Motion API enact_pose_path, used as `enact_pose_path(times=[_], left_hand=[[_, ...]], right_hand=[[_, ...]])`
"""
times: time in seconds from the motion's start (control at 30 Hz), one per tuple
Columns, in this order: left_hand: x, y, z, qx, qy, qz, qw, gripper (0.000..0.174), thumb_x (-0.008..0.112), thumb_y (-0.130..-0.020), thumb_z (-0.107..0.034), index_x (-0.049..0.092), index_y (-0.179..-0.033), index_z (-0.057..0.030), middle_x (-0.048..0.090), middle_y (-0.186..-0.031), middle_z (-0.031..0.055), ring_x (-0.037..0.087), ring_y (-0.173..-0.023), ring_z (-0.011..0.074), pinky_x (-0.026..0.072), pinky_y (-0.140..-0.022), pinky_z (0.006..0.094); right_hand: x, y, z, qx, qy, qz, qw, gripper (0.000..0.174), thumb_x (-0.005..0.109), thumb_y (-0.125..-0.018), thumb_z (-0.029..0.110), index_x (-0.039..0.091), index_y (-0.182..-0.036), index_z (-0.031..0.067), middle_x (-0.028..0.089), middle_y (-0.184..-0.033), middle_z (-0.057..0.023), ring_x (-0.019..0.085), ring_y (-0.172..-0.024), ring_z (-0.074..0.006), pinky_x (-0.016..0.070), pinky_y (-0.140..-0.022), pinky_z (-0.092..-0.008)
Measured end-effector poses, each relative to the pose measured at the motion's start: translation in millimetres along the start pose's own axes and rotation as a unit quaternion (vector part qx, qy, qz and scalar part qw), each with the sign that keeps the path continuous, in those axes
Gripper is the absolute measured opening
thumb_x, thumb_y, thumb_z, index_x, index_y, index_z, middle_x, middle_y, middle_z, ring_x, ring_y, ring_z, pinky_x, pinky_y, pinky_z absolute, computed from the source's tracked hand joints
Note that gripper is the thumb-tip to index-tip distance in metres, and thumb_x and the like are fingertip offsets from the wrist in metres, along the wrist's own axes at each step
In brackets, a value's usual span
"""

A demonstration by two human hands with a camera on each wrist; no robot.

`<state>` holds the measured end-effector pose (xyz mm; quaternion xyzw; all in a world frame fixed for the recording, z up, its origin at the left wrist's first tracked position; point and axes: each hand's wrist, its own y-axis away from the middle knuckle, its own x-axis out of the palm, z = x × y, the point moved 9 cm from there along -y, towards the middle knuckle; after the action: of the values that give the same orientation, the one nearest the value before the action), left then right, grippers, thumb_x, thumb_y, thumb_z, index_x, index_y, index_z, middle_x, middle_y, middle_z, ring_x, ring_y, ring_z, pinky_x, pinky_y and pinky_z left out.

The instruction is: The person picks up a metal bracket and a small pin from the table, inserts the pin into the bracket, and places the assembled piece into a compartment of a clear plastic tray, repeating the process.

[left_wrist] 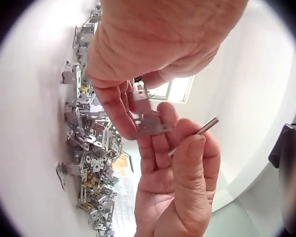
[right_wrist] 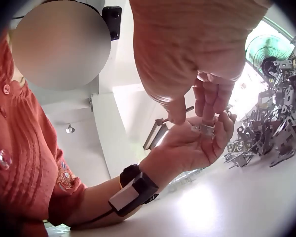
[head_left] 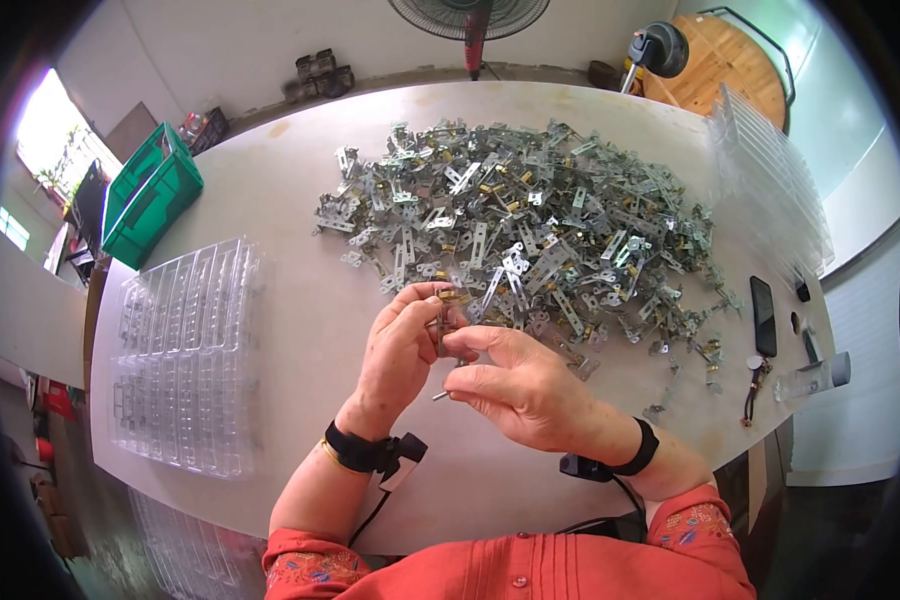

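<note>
In the head view both hands meet just in front of a heap of small metal brackets [head_left: 560, 240]. My left hand [head_left: 395, 350] grips one flat metal bracket [left_wrist: 150, 121] with punched holes, its fingers curled round the upper part. A short, thin metal pin [left_wrist: 208, 125] is pinched between thumb and forefinger of my right hand [head_left: 535, 390]. In the left wrist view the pin's inner end points toward the bracket, and the right fingertips lie right beside the bracket's lower edge. The right wrist view shows the bracket [right_wrist: 204, 129] partly hidden by fingers.
Clear plastic trays [head_left: 185, 360] are stacked on the left, with more trays [head_left: 770, 180] at the far right. A green crate [head_left: 155, 195] stands at the back left corner. Along the right edge lie a phone [head_left: 762, 315], a beaded cord [head_left: 755, 390] and a clear bottle [head_left: 810, 378].
</note>
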<state>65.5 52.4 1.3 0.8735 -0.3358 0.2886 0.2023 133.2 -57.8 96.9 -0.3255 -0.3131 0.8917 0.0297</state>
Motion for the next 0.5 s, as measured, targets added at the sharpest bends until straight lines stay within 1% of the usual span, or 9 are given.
enact_pose_path(times=[0.07, 0.13, 0.17, 0.2, 0.23, 0.27, 0.33, 0.37, 0.5], left_hand=[[-6.5, -3.5, 3.7, 0.006, -0.008, 0.003, 1.0, 0.024, 0.048, -0.101, -0.015, 0.05, -0.12, -0.0001, 0.062, -0.089, 0.0103, 0.066, -0.078, 0.02, 0.0569, -0.07, 0.0341], [-17.2, -7.8, 8.2, 0.0, -0.027, -0.018, 0.999, 0.025, 0.048, -0.101, -0.017, 0.052, -0.119, 0.0001, 0.061, -0.086, 0.0079, 0.063, -0.068, 0.017, 0.0552, -0.061, 0.0312], [-18.6, -6.3, 8.8, 0.0, -0.027, -0.018, 0.999, 0.025, 0.048, -0.101, -0.017, 0.052, -0.119, 0.0001, 0.061, -0.086, 0.0079, 0.063, -0.068, 0.017, 0.0552, -0.061, 0.0312], [-10.0, -2.5, 5.7, -0.009, -0.042, -0.005, 0.999, 0.024, 0.049, -0.102, -0.018, 0.053, -0.118, -0.0003, 0.06, -0.084, 0.0066, 0.061, -0.063, 0.0155, 0.0526, -0.055, 0.0295], [-3.8, -0.5, 5.4, -0.017, -0.056, 0.008, 0.998, 0.024, 0.05, -0.103, -0.019, 0.055, -0.117, -0.0007, 0.059, -0.083, 0.0054, 0.059, -0.058, 0.0141, 0.0499, -0.049, 0.0279], [-2.3, -0.5, 7.6, -0.018, -0.057, 0.008, 0.998, 0.024, 0.05, -0.103, -0.019, 0.055, -0.117, -0.0007, 0.059, -0.083, 0.0054, 0.059, -0.058, 0.0141, 0.0499, -0.049, 0.0279], [-1.6, 0.2, 8.5, 0.002, -0.059, -0.004, 0.998, 0.023, 0.051, -0.105, -0.02, 0.057, -0.116, -0.0019, 0.058, -0.081, 0.0042, 0.055, -0.051, 0.0127, 0.0449, -0.043, 0.0259], [-1.3, 0.8, 8.9, 0.0, -0.059, -0.004, 0.998, 0.023, 0.051, -0.105, -0.02, 0.057, -0.116, -0.0019, 0.058, -0.081, 0.0042, 0.055, -0.051, 0.0127, 0.0449, -0.043, 0.0259], [3.4, 3.3, 7.3, 0.007, -0.114, 0.009, 0.993, 0.022, 0.053, -0.105, -0.021, 0.059, -0.116, -0.0027, 0.058, -0.08, 0.0032, 0.053, -0.049, 0.0111, 0.0421, -0.043, 0.0236]], right_hand=[[0.6, -0.5, -2.2, 0.011, -0.029, -0.005, 1.0, 0.018, 0.076, -0.083, 0.003, 0.069, -0.099, 0.0071, 0.062, -0.117, -0.0138, 0.063, -0.103, -0.0331, 0.0546, -0.082, -0.0385], [-7.5, -0.4, -9.2, 0.035, -0.029, -0.048, 0.998, 0.016, 0.074, -0.087, 0.003, 0.068, -0.101, 0.0067, 0.066, -0.1, -0.0118, 0.067, -0.09, -0.0244, 0.0545, -0.073, -0.0344], [-8.6, 1.0, -10.2, 0.036, -0.03, -0.048, 0.998, 0.016, 0.074, -0.087, 0.003, 0.068, -0.101, 0.0067, 0.066, -0.1, -0.0118, 0.067, -0.09, -0.0244, 0.0545, -0.073, -0.0344], [-11.7, 6.8, -30.2, 0.139, -0.083, -0.065, 0.985, 0.011, 0.07, -0.091, 0.005, 0.066, -0.101, 0.0063, 0.065, -0.088, -0.0086, 0.065, -0.08, -0.0183, 0.0523, -0.067, -0.031], [-12.1, 15.7, -48.9, 0.241, -0.135, -0.081, 0.958, 0.007, 0.067, -0.095, 0.006, 0.065, -0.101, 0.0058, 0.064, -0.077, -0.0054, 0.063, -0.07, -0.0122, 0.0502, -0.06, -0.0276], [-14.0, 14.7, -49.9, 0.241, -0.135, -0.082, 0.958, 0.007, 0.067, -0.095, 0.006, 0.065, -0.101, 0.0058, 0.064, -0.077, -0.0054, 0.063, -0.07, -0.0122, 0.0502, -0.06, -0.0276], [-14.2, 15.3, -60.9, 0.298, -0.19, -0.081, 0.932, 0.007, 0.06, -0.101, 0.012, 0.063, -0.101, 0.0049, 0.057, -0.064, -0.0005, 0.054, -0.058, -0.0043, 0.0436, -0.053, -0.0226], [-13.6, 15.3, -62.1, 0.308, -0.192, -0.073, 0.929, 0.012, 0.058, -0.102, 0.015, 0.063, -0.099, 0.0042, 0.057, -0.064, 0.0021, 0.053, -0.058, -0.0033, 0.0419, -0.052, -0.0219], [-9.4, 19.1, -70.8, 0.338, -0.215, -0.065, 0.914, 0.012, 0.058, -0.102, 0.015, 0.063, -0.098, 0.0039, 0.057, -0.065, 0.0027, 0.053, -0.058, -0.0035, 0.0417, -0.052, -0.0222]])
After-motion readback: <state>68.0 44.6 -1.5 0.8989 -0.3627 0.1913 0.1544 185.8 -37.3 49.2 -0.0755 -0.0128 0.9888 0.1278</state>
